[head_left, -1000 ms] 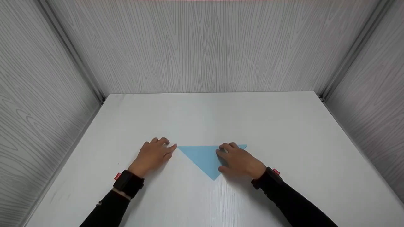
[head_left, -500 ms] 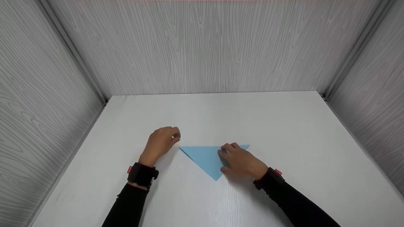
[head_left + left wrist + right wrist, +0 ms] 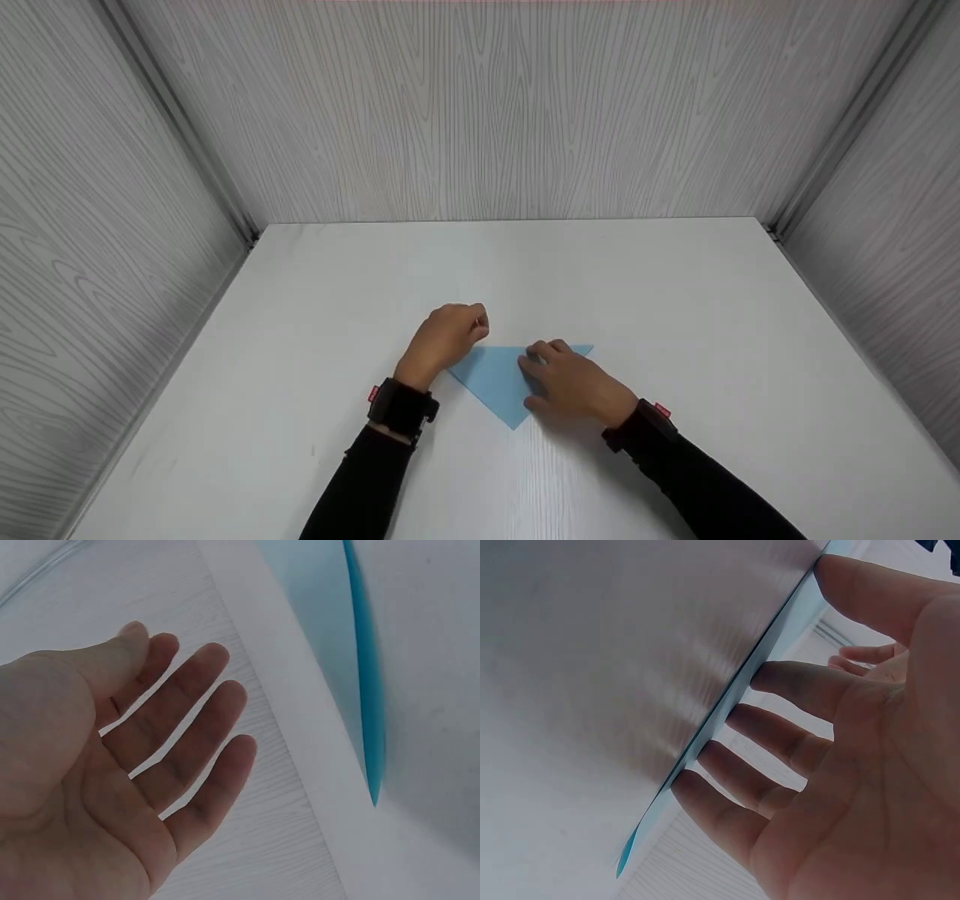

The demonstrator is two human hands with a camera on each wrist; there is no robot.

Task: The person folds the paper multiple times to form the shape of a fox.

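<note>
A light blue sheet of paper [image 3: 491, 382], folded into a triangle, lies on the white table with its long edge away from me and one corner pointing toward me. The fingertips and thumb of my right hand [image 3: 574, 382] press down on its right half; the right wrist view shows these fingers [image 3: 780, 739] spread along the paper. Above the far left edge of the triangle hovers my left hand [image 3: 442, 337], covering its left corner in the head view. Nothing is in this hand [image 3: 142, 757]; its fingers are loosely bent, with thumb and index tips close together. The layers gape slightly at the paper's tip [image 3: 371, 720].
The white table [image 3: 360, 270] spreads around the paper. Grey wood-grain panels enclose it: a back wall [image 3: 480, 112], a left wall [image 3: 90, 262] and a right wall [image 3: 877, 247]. Each wrist wears a black band [image 3: 401, 409] over or beside a black sleeve.
My left hand has lifted from beside the paper's left corner and moved right, over its far edge. The right hand stays pressed on the paper, which lies nearly where it was.
</note>
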